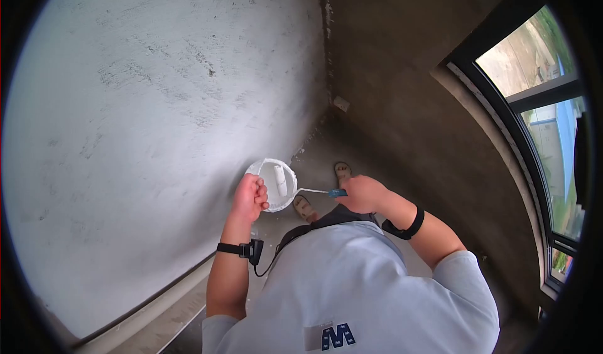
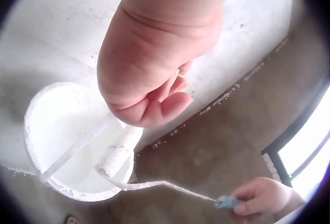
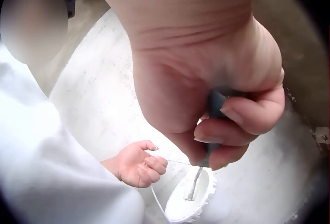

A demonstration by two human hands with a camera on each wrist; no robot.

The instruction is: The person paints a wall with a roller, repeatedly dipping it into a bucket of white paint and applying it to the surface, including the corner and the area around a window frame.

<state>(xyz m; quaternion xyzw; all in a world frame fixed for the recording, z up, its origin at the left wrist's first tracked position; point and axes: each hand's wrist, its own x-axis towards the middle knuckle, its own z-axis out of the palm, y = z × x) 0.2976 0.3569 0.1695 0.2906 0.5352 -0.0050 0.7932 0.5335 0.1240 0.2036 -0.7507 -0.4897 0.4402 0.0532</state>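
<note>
Close by, with right grip (image 3: 206, 95) wrapped round the blue handle (image 3: 216, 102), holding the roller (image 2: 114, 159) inside the white bucket (image 2: 77, 193), apparently to catch drips; with left grip (image 1: 250, 198) curled round the bucket handle (image 2: 76, 150), likely to steady it.

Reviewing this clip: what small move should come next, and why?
Probably lift the roller out of the bucket toward the white wall: the right grip holds the roller's blue handle, the left grip holds the bail, and dark marks show on the wall beside the bucket. How loaded the roller is, I cannot tell.
</note>
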